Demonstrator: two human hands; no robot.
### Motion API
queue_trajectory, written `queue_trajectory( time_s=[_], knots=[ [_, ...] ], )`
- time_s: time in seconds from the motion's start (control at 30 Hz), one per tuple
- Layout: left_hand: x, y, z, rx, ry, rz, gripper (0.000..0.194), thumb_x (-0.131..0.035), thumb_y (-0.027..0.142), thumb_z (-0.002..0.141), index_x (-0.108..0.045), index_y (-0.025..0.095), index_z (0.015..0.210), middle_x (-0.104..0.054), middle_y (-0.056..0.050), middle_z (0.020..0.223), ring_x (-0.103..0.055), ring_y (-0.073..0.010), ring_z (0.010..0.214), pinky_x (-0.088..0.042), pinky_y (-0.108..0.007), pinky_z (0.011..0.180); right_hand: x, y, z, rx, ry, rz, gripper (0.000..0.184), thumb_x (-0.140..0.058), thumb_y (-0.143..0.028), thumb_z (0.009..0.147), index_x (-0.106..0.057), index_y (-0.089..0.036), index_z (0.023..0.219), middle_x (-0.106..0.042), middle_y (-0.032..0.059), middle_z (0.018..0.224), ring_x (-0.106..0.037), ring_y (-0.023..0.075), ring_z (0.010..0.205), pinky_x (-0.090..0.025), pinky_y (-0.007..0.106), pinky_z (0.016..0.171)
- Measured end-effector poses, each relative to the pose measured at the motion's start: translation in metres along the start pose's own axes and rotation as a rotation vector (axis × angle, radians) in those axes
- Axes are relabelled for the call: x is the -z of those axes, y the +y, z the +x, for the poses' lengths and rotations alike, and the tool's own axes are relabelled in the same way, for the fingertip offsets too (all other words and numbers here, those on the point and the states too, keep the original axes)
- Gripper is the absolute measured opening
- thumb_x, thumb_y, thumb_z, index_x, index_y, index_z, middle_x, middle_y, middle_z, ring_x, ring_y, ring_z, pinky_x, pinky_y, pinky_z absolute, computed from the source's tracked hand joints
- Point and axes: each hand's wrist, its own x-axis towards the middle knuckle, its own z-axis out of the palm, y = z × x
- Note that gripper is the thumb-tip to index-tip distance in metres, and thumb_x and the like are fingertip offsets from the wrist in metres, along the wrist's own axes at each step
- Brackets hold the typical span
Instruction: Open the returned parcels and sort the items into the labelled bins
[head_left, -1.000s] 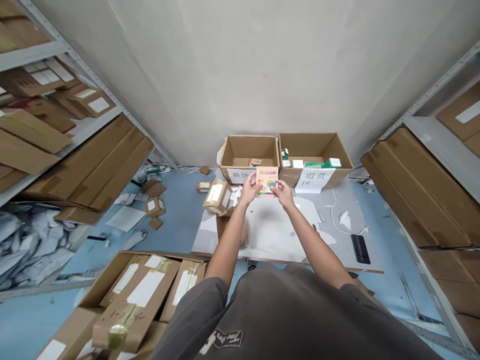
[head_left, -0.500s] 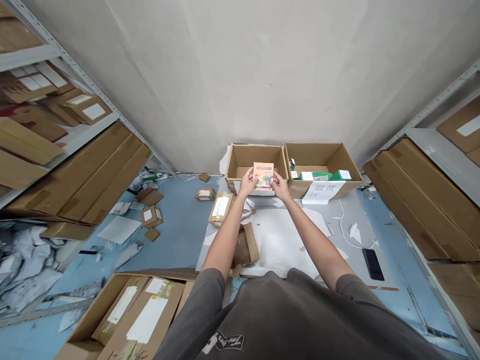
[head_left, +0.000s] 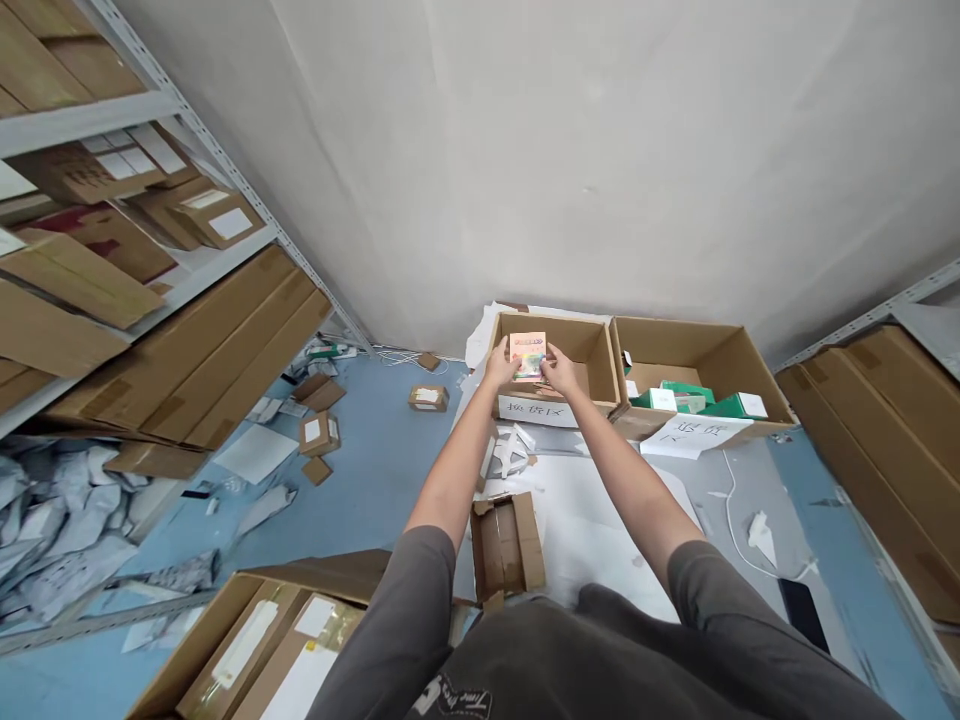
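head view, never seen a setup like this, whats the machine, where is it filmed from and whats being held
There is no machine: the grip is a person's own bare left hand and right hand. The camera is worn on the head, looking forward and down, so the dark shirt shows from above. Both hands hold a small peach-coloured packet, seen against the left open box. Beside it, the right open box holds green-and-white cartons. On the table lie an opened brown carton, a white cable and a dark phone-like slab.
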Motion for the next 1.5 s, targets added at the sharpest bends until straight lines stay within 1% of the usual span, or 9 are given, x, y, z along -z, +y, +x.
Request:
queue_trajectory(
  time_s=[0.13, 0.4, 0.53, 0.67, 0.8, 0.97, 1.17, 1.3, 1.5],
  knots=[
    [0.012, -0.009, 0.006, -0.087, 0.1, 0.146, 0.088, -0.076, 0.03, 0.09, -0.042, 0.016, 0.17, -0.046, -0.02, 0.171, -0.04, -0.0355, 0.162, -0.031, -0.051, 0.135, 0.006, 0.004, 0.01, -0.014, 0.018, -0.195, 0.073, -0.069, -0.041, 0.095, -0.054, -0.02, 0.163, -0.052, 0.0171, 0.166, -0.05, 0.0345, 0.154, -0.042, 0.051, 0.127],
    [0.01, -0.015, -0.014, -0.116, 0.068, 0.202, 0.087, -0.079, 0.037, 0.091, -0.045, 0.018, 0.168, -0.039, -0.019, 0.176, -0.029, -0.0374, 0.167, -0.022, -0.053, 0.138, 0.026, 0.016, -0.003, 0.053, -0.006, -0.264, 0.074, -0.069, -0.043, 0.098, -0.052, -0.019, 0.165, -0.044, 0.0183, 0.172, -0.04, 0.0368, 0.159, -0.037, 0.056, 0.131],
    [-0.002, -0.012, -0.036, -0.195, 0.069, 0.16, 0.088, -0.081, 0.04, 0.09, -0.045, 0.016, 0.167, -0.038, -0.021, 0.176, -0.026, -0.0391, 0.168, -0.02, -0.056, 0.137, 0.043, 0.034, -0.026, 0.137, 0.026, -0.209, 0.073, -0.069, -0.048, 0.099, -0.053, -0.018, 0.164, -0.042, 0.0191, 0.172, -0.038, 0.0394, 0.159, -0.033, 0.063, 0.131],
    [-0.031, -0.008, -0.077, -0.28, 0.03, 0.183, 0.088, -0.079, 0.042, 0.092, -0.043, 0.018, 0.169, -0.034, -0.018, 0.178, -0.023, -0.0384, 0.168, -0.017, -0.057, 0.137, 0.06, 0.061, -0.064, 0.16, 0.021, -0.243, 0.076, -0.064, -0.053, 0.103, -0.046, -0.018, 0.168, -0.033, 0.0184, 0.177, -0.031, 0.042, 0.161, -0.031, 0.067, 0.131],
    [-0.081, -0.013, -0.148, -0.283, -0.056, 0.21, 0.086, -0.08, 0.039, 0.091, -0.047, 0.02, 0.167, -0.034, -0.016, 0.179, -0.024, -0.0399, 0.167, -0.018, -0.056, 0.137, 0.074, 0.093, -0.132, 0.154, 0.001, -0.263, 0.075, -0.069, -0.047, 0.1, -0.048, -0.019, 0.167, -0.036, 0.0174, 0.176, -0.033, 0.0412, 0.161, -0.032, 0.065, 0.131],
    [-0.16, -0.038, -0.269, -0.216, -0.2, 0.328, 0.078, -0.076, 0.03, 0.093, -0.05, 0.018, 0.165, -0.034, -0.018, 0.178, -0.023, -0.0433, 0.167, -0.02, -0.06, 0.136, 0.084, 0.144, -0.259, 0.005, -0.144, -0.324, 0.074, -0.071, -0.037, 0.098, -0.049, -0.017, 0.167, -0.037, 0.0198, 0.176, -0.034, 0.0426, 0.16, -0.034, 0.062, 0.129],
    [-0.243, -0.09, -0.402, 0.053, -0.511, 0.621, 0.08, -0.07, 0.025, 0.096, -0.041, 0.02, 0.17, -0.025, -0.02, 0.182, -0.024, -0.0445, 0.167, -0.034, -0.059, 0.13, 0.082, 0.216, -0.414, -0.221, -0.437, -0.456, 0.071, -0.067, -0.032, 0.101, -0.047, -0.018, 0.168, -0.036, 0.0199, 0.177, -0.035, 0.0416, 0.161, -0.037, 0.055, 0.127],
    [-0.271, -0.13, -0.459, 0.242, -0.663, 0.755, 0.085, -0.073, 0.022, 0.091, -0.041, 0.025, 0.169, -0.022, -0.018, 0.183, -0.023, -0.0449, 0.167, -0.042, -0.058, 0.125, 0.077, 0.263, -0.489, -0.323, -0.601, -0.56, 0.068, -0.068, -0.032, 0.101, -0.049, -0.022, 0.166, -0.038, 0.0186, 0.177, -0.036, 0.039, 0.16, -0.04, 0.051, 0.124],
    [-0.279, -0.162, -0.497, 0.202, -0.567, 0.845, 0.051, -0.057, 0.019, 0.1, -0.062, 0.025, 0.15, -0.04, -0.016, 0.174, -0.034, -0.0361, 0.16, -0.05, -0.053, 0.119, 0.074, 0.301, -0.532, -0.303, -0.607, -0.602, 0.049, -0.064, -0.02, 0.099, -0.066, -0.02, 0.148, -0.036, 0.0154, 0.178, -0.032, 0.0364, 0.16, -0.044, 0.049, 0.12]
  ],
)
